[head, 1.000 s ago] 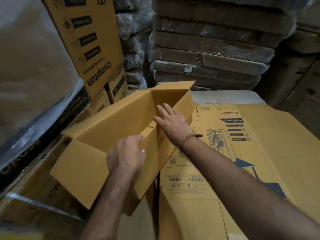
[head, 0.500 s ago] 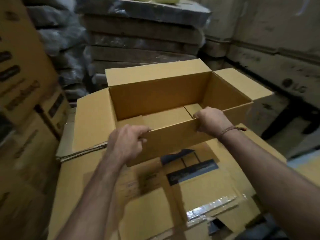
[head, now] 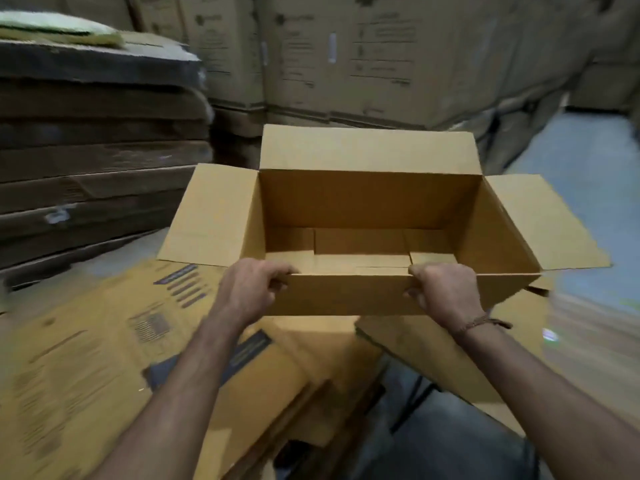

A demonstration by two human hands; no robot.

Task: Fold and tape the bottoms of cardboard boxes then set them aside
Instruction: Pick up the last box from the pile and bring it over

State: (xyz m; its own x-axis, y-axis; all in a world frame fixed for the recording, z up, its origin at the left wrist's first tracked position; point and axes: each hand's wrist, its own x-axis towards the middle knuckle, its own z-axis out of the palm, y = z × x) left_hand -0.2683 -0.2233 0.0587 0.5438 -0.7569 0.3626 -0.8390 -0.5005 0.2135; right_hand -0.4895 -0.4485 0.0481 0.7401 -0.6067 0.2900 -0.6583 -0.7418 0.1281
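**Open box held above flattened cartons in a stacked storeroom**

A cardboard box (head: 367,216) is held upright, its mouth facing up, in the middle of the view. It is gripped along the near wall by both hands: the left hand (head: 247,289) is curled over the top edge toward the near left corner, and the right hand (head: 446,294) is curled over the same edge further right, thumb on the outer face. A thin cord bracelet (head: 483,322) is worn on the right wrist. The top flaps are spread: the far flap stands up, the left flap (head: 211,216) and right flap (head: 540,223) are splayed outward. Inside, the bottom flaps are seen folded in and meeting across the floor of the box; whether they are taped cannot be told.

Below the box, a surface is formed by flattened printed cartons (head: 104,358) lying in overlapping layers, their print blurred and unreadable. Another plain cardboard sheet (head: 433,358) is seen under the right side of the box. A dark gap (head: 433,438) is visible between these sheets at the lower centre.

To the left, a tall pile of flat, dark bundled boards (head: 97,150) is stacked, with a pale green-white item (head: 59,27) resting on top. The back wall is lined with stacked brown shipping cartons (head: 346,57). A strip of grey floor (head: 588,150) is seen at the right.
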